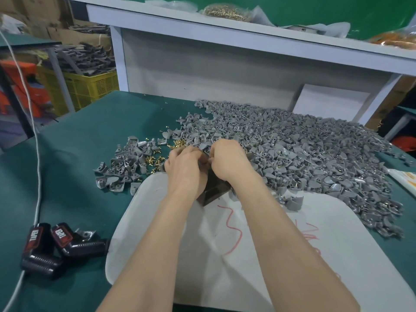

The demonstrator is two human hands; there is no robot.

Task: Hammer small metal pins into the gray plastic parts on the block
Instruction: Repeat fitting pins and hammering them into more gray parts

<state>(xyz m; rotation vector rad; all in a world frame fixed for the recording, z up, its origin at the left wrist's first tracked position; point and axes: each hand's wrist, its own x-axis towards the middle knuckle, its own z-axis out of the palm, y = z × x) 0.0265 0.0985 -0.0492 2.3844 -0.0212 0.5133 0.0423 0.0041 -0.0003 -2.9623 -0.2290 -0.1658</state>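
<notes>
My left hand (185, 167) and my right hand (227, 162) meet with curled fingers over the top of a dark block (212, 190) that stands on a white mat (258, 255). What the fingertips hold is hidden between them. A huge heap of gray plastic parts (304, 158) spreads to the right and behind. A smaller pile of gray parts (123, 167) lies to the left. Small brass pins (155, 159) are scattered between that pile and my left hand. No hammer shows in the frame.
Two black battery-like packs (56, 246) with a white cable (37, 176) lie at the front left on the green table (90, 136). A white shelf (247, 30) above holds bags of brass pins. A yellow crate (90, 86) stands beyond the table's left edge.
</notes>
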